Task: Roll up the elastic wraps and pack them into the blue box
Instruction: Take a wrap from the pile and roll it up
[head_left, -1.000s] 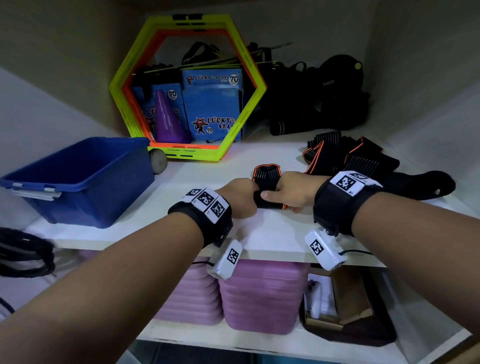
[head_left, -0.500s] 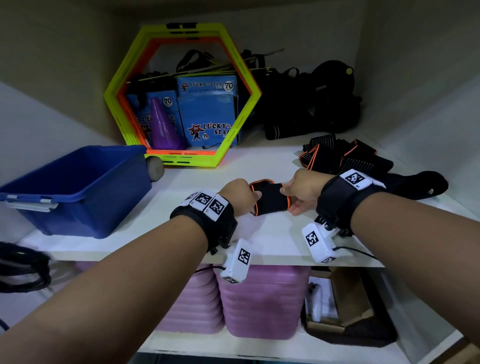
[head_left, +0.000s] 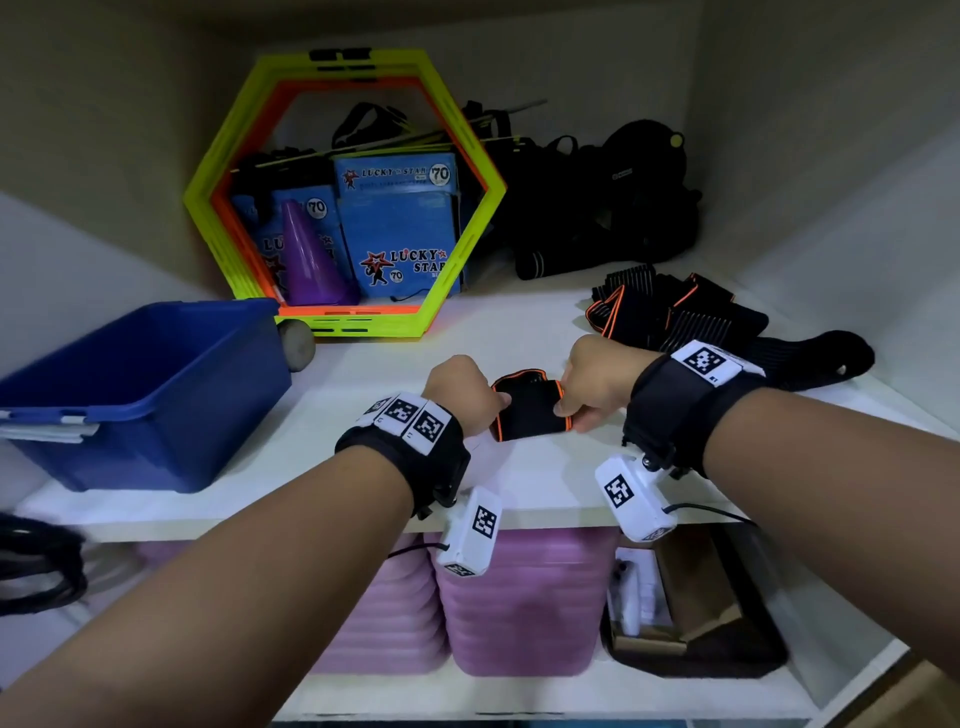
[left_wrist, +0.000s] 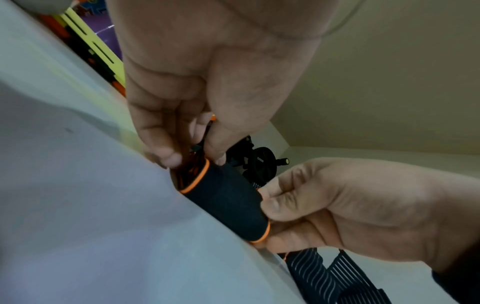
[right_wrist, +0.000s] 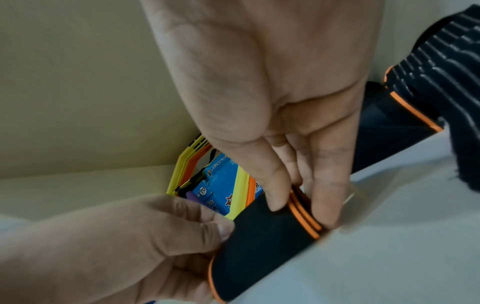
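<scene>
A black elastic wrap (head_left: 530, 408) with orange edges lies rolled into a short cylinder on the white shelf (head_left: 519, 483). My left hand (head_left: 500, 402) pinches its left end between thumb and fingers (left_wrist: 166, 156). My right hand (head_left: 565, 410) pinches the right end, thumb on top of the roll (right_wrist: 259, 236) and fingers (right_wrist: 324, 205) behind the orange rim. The blue box (head_left: 156, 415) stands at the shelf's left, nothing visible inside. A pile of loose black wraps (head_left: 675, 317) lies behind my right hand.
A yellow-and-orange hexagon frame (head_left: 467, 249) leans at the back, with blue packets (head_left: 400, 234) and a purple cone (head_left: 311, 260) behind it. Black gear (head_left: 613, 208) fills the back right. A grey ball (head_left: 297, 345) sits by the box. Purple containers (head_left: 519, 597) stand on the shelf below.
The wrap's loose end, standing up between my hands a second ago, is now wound in. My hands have slid apart to the two ends of the roll.
</scene>
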